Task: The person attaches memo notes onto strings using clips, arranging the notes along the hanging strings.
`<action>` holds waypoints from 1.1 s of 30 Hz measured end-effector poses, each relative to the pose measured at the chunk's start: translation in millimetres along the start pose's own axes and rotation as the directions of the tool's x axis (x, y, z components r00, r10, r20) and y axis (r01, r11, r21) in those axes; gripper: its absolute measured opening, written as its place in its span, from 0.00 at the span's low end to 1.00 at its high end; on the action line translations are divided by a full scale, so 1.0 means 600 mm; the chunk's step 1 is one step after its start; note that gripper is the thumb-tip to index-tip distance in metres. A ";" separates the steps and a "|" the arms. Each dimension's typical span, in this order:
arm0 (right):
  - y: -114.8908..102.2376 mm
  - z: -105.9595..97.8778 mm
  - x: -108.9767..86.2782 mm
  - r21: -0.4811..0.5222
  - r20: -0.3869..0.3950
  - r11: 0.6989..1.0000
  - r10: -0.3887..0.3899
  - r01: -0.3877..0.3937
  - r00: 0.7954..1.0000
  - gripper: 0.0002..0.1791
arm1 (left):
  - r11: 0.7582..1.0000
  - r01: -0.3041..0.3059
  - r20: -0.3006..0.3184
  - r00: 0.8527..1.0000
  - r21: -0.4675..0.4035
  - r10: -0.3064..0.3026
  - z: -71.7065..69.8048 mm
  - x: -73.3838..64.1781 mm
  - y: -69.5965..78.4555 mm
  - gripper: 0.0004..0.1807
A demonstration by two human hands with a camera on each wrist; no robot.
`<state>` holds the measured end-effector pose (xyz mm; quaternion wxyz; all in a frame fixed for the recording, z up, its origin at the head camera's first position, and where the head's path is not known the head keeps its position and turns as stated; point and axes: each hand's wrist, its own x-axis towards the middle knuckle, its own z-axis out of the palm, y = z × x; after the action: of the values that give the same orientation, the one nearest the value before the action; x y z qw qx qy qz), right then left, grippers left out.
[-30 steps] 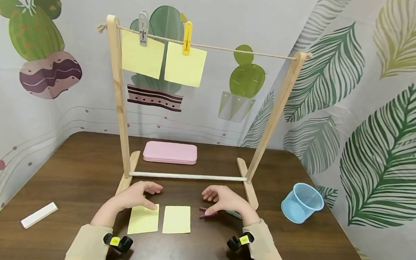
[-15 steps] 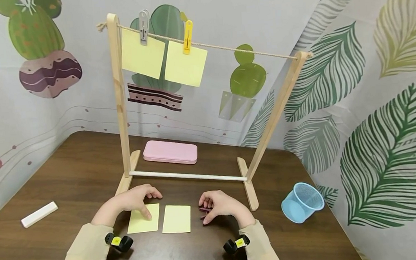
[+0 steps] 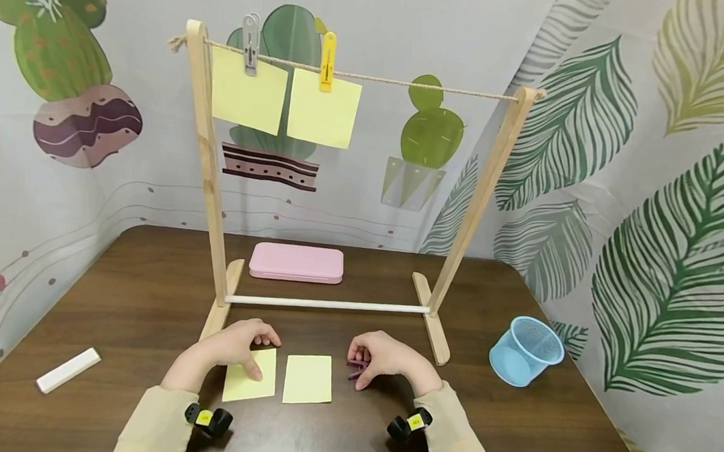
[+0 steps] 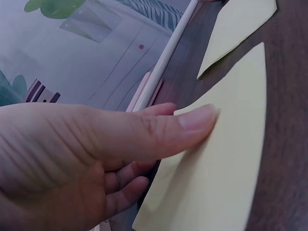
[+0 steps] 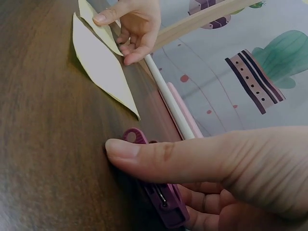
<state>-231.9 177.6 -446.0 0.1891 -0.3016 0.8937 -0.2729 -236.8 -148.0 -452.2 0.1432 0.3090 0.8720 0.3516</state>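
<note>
Two yellow paper notes lie side by side on the brown table. My left hand (image 3: 236, 345) rests its thumb on the left note (image 4: 226, 159); the fingers bend loosely past its far edge, apart from the thumb. The other note (image 3: 306, 379) lies just right of it, untouched. My right hand (image 3: 384, 358) pinches a purple clothespin (image 5: 166, 202) low at the tabletop, with the thumb across its middle. Fingertips behind the clothespin are partly hidden.
A wooden frame (image 3: 211, 193) carries a rope, where a grey clothespin (image 3: 251, 47) and a yellow clothespin (image 3: 327, 62) hold two yellow notes. A pink case (image 3: 296, 262) lies behind the white bar (image 3: 329, 303). A blue mesh cup (image 3: 525, 351) stands right, a white block (image 3: 68, 370) left.
My right hand came down and left onto the purple clothespin, its fingers closing round it. My left thumb moved down onto the left note, which shifted slightly away from me.
</note>
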 end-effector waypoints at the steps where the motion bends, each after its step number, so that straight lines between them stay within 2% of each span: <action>1: 0.000 -0.001 0.000 0.001 -0.001 1.000 0.000 0.000 1.000 0.21 | 1.000 0.009 -0.005 1.000 -0.001 -0.009 0.000 0.000 0.002 0.31; 7: 0.003 -0.001 0.001 -0.003 -0.010 1.000 -0.002 0.002 1.000 0.18 | 0.999 0.043 -0.031 0.999 0.010 -0.043 0.001 0.001 0.007 0.28; 13: 0.006 -0.001 0.003 -0.001 -0.018 1.000 -0.008 0.008 1.000 0.17 | 0.999 0.025 -0.052 0.998 0.028 -0.024 0.001 0.002 0.006 0.26; 19: 0.009 0.000 0.004 0.012 -0.016 1.000 -0.009 0.009 1.000 0.16 | 0.999 0.039 -0.046 0.998 0.034 -0.038 0.002 0.002 0.007 0.26; 27: 0.012 0.001 0.005 0.025 -0.023 1.000 -0.002 0.003 1.000 0.15 | 0.997 0.070 -0.030 0.997 -0.016 -0.071 0.004 0.001 0.010 0.26; 33: 0.011 0.001 0.004 0.037 -0.022 0.999 0.004 -0.003 1.000 0.15 | 0.996 0.084 -0.026 0.996 0.012 -0.084 0.004 0.001 0.008 0.25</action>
<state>-236.0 180.2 -450.7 0.1854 -0.2935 0.8910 -0.2925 -234.1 -143.8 -450.7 0.1447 0.2686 0.8882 0.3436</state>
